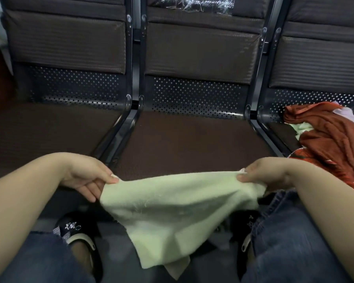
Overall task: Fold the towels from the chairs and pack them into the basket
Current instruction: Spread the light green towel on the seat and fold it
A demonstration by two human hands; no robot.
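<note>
Left hand [90, 176] & right hand [262, 174] are each pinching a top corner of the pale green towel [172, 207], stretching it taut just in front of the middle chair seat [182, 144], prob. squaring edges for folding. Rust-red cloth [327, 135] is waiting on the seat to its right.

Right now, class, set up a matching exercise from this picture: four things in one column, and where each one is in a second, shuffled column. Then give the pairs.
Things:
1. pale green terry towel
2. rust-orange crumpled cloth
3. left hand
4. black slip-on shoe with white sole

Places:
A. on the floor, lower left
B. heaped on the right chair seat
C. pinching the towel's left corner
D. stretched between both hands

Pairs: 1-D, 2-B, 3-C, 4-A
</note>
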